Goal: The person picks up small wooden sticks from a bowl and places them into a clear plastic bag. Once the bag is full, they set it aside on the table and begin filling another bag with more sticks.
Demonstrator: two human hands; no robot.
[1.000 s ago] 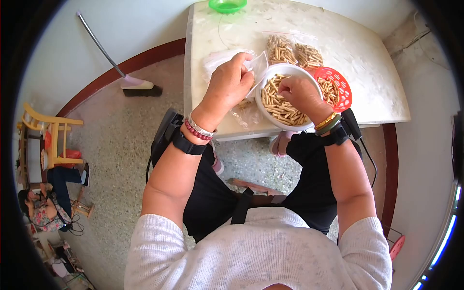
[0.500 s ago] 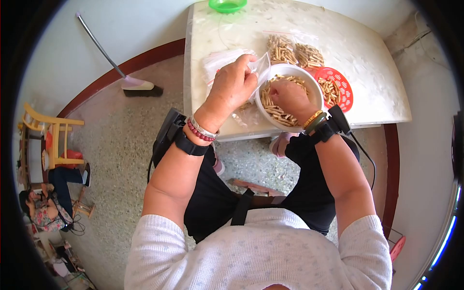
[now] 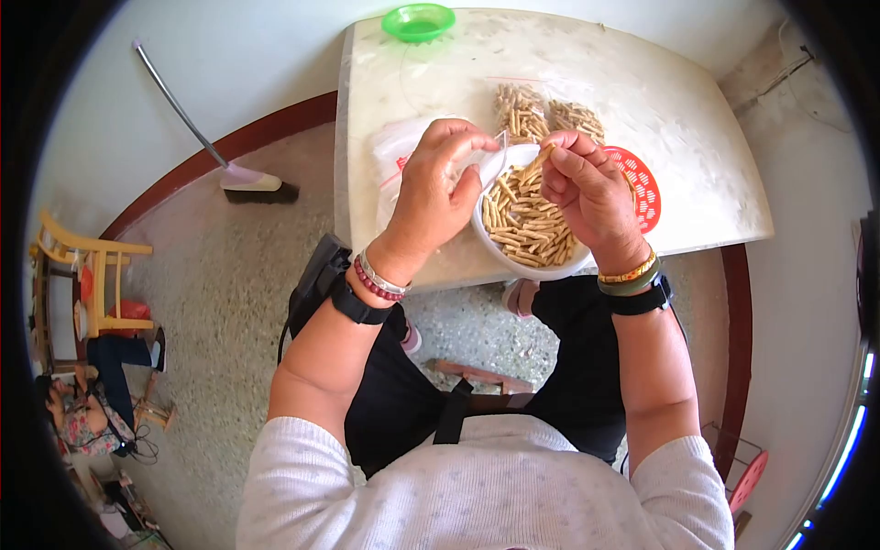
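My left hand [image 3: 433, 191] is closed on the edge of a clear plastic bag [image 3: 493, 167], at the left side of a white bowl [image 3: 548, 272]. Short, tan, stick-like dried pieces [image 3: 524, 227] fill much of the bowl. Above its right side, the fingertips of my right hand [image 3: 594, 192] pinch a few of these pieces [image 3: 543, 156], close to the bag. Behind the bowl lie two clear bags packed with similar pieces, a left bag [image 3: 521, 112] and a right bag [image 3: 577, 119]. My right hand partly covers a red slotted basket [image 3: 647, 194].
Flat clear bags [image 3: 392, 154] lie on the pale table [image 3: 678, 119], left of my left hand. A green bowl [image 3: 419, 25] stands at the far left edge. On the floor to the left are a broom [image 3: 252, 183], a wooden chair [image 3: 115, 266] and a seated person [image 3: 87, 417].
My right hand has risen out of the white bowl with a few pieces and moved near the bag. My left hand still holds the bag. The view has shifted slightly.
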